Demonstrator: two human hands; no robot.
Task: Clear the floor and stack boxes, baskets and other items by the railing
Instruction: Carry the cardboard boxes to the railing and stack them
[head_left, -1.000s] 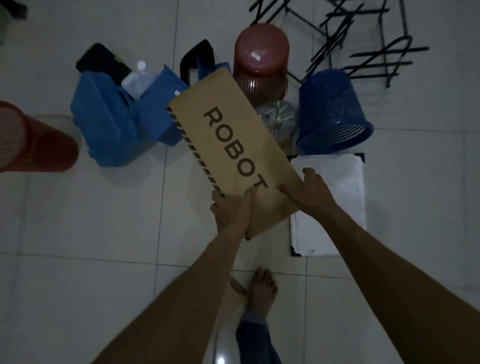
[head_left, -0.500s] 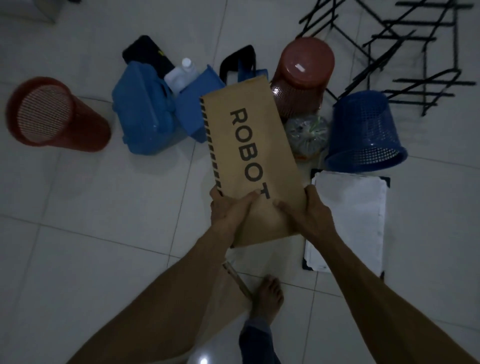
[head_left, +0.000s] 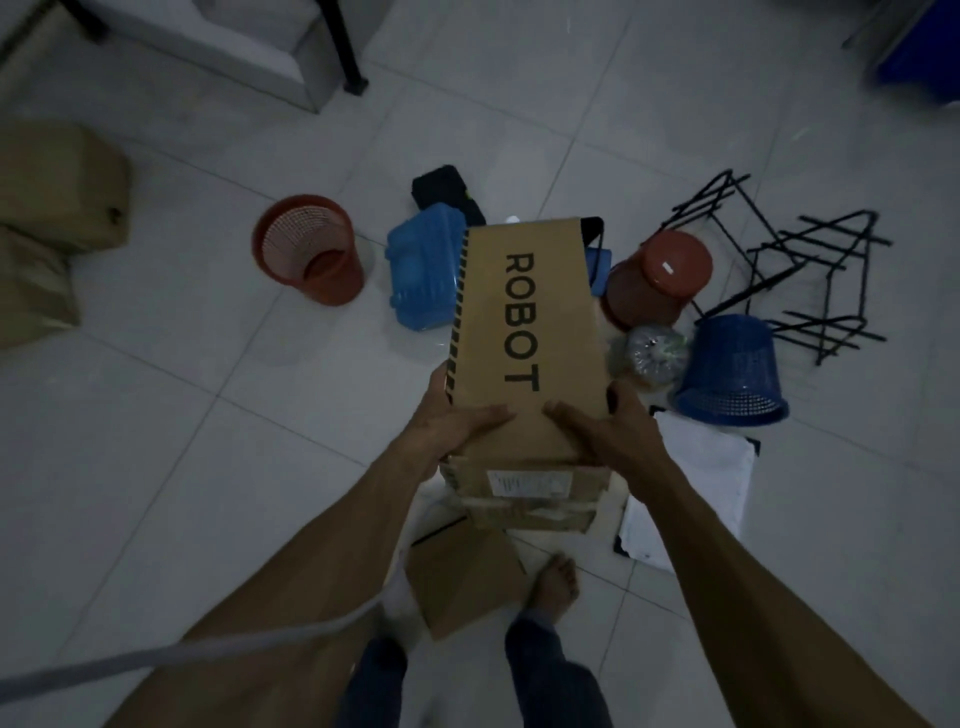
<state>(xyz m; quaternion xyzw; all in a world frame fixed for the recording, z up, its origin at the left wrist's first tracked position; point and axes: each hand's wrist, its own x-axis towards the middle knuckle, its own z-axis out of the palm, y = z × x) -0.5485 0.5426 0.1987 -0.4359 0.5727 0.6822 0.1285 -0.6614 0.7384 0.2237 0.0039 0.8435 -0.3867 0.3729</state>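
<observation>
I lift the cardboard box (head_left: 524, 332) marked ROBOT above the tiled floor (head_left: 182, 415).

My left hand (head_left: 457, 426) and right hand (head_left: 608, 431) clasp its near end; red basket (head_left: 306, 254), blue basket (head_left: 732, 374) and what looks like a bagged bundle (head_left: 652, 348) lie beyond.

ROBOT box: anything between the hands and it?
No. Left hand and right hand both grip the near end of the ROBOT box, fingers on its top face, box held above the floor clutter.
</observation>
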